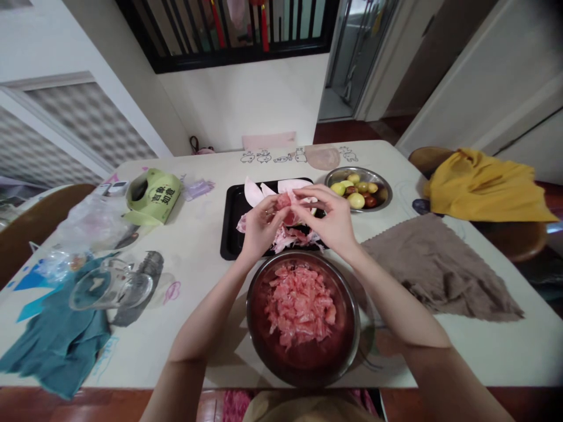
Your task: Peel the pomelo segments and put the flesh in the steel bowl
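Observation:
My left hand [259, 228] and my right hand [331, 221] meet over a black tray [229, 225], both pinching one pink grapefruit segment [285, 206] between the fingertips. White peel pieces [264, 190] and pinkish membrane scraps [294, 237] lie in the tray. Just in front of the hands stands a steel bowl [347, 346] holding a heap of peeled pink pulp [301, 305].
A small steel bowl of green and red fruits [382, 193] sits behind the right hand. A brown cloth [435, 269] lies to the right, a yellow cloth [479, 187] on a chair. To the left are a glass jug [114, 284], teal cloth [57, 340], plastic bags [92, 225] and green pack [153, 196].

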{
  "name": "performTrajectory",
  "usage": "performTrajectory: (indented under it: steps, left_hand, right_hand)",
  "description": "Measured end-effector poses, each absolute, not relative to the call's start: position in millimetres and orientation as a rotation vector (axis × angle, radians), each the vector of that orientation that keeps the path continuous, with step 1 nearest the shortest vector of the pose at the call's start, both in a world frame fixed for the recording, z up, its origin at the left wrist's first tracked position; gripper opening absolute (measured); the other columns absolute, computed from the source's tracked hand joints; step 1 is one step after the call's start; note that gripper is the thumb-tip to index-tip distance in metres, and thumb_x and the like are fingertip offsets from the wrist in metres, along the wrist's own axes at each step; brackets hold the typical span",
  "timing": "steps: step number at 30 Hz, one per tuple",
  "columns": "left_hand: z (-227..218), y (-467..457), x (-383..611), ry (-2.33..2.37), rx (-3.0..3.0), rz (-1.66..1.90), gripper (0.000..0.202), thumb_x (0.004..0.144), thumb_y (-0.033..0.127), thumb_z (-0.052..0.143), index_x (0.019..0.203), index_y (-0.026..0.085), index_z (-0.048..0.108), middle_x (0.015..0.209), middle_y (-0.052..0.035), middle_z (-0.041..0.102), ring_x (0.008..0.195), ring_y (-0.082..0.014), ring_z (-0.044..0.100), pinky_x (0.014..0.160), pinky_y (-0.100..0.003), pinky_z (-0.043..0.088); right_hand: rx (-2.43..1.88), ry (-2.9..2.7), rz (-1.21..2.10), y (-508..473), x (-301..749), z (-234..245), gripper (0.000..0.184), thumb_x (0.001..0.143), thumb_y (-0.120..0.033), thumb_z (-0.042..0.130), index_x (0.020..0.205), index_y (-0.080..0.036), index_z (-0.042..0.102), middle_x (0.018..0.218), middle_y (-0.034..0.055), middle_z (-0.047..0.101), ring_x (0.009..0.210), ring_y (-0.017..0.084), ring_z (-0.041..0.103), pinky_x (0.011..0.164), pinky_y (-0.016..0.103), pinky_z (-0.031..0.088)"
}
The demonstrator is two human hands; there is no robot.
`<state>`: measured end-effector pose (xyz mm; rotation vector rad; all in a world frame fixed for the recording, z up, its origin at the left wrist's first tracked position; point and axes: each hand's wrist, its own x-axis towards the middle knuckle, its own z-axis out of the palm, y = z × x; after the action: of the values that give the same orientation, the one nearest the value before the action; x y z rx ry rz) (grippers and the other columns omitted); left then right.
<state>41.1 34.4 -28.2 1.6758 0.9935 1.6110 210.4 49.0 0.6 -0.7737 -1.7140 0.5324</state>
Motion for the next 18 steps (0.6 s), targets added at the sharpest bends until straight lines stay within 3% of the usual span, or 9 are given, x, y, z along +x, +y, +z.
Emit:
performTrajectory:
  steps: [3, 8, 11, 14, 18]
  left_hand:
    - [-23, 31, 40, 1.042, 1.619, 1.732, 0.020, 0.093, 0.031, 0.071, 0.108, 0.018, 0.068, 0.099, -0.0056, 0.074, 0.092, -0.0138, 0.072, 0.081, -0.023, 0.060]
    - [-15, 26, 41, 1.085, 1.547, 1.812, 0.020, 0.094, 0.032, 0.069, 0.110, 0.021, 0.066, 0.104, -0.0054, 0.073, 0.093, -0.0129, 0.072, 0.080, -0.022, 0.060]
    - [-12, 24, 42, 1.052, 1.565, 1.799, 0.029, 0.089, 0.033, 0.076, 0.114, 0.021, 0.067, 0.111, -0.0065, 0.075, 0.097, -0.0142, 0.074, 0.081, -0.023, 0.062]
    - [-10, 23, 42, 1.010, 1.602, 1.808, 0.040, 0.082, 0.032, 0.084, 0.118, 0.020, 0.069, 0.117, -0.0086, 0.076, 0.107, -0.0190, 0.075, 0.091, -0.030, 0.062]
    - [-6, 21, 38, 0.971, 1.711, 1.795, 0.032, 0.085, 0.032, 0.081, 0.114, 0.019, 0.073, 0.112, -0.0091, 0.078, 0.106, -0.0200, 0.075, 0.094, -0.033, 0.061]
  right_hand:
    - [-0.823, -1.846, 0.317, 46, 209, -2, 0.040, 0.080, -0.040, 0.085, 0.113, -0.021, 0.073, 0.109, 0.0079, 0.074, 0.101, 0.024, 0.070, 0.090, 0.041, 0.060]
    - [-0.809, -1.903, 0.132, 40, 202, -10, 0.009, 0.094, -0.026, 0.067, 0.097, -0.021, 0.075, 0.097, 0.0060, 0.076, 0.093, 0.022, 0.072, 0.084, 0.036, 0.058]
    - [-0.757, -1.898, 0.078, 38, 202, -9, 0.017, 0.098, -0.022, 0.060, 0.099, -0.021, 0.076, 0.096, 0.0063, 0.077, 0.090, 0.021, 0.072, 0.082, 0.035, 0.058]
    - [-0.742, -1.953, -0.044, 39, 206, -7, 0.022, 0.099, -0.019, 0.056, 0.111, -0.021, 0.075, 0.101, 0.0071, 0.077, 0.093, 0.022, 0.072, 0.082, 0.037, 0.057]
    - [-0.673, -1.988, -0.218, 44, 212, -8, 0.025, 0.099, -0.018, 0.057, 0.117, -0.026, 0.072, 0.106, 0.0040, 0.079, 0.094, 0.022, 0.072, 0.090, 0.043, 0.053]
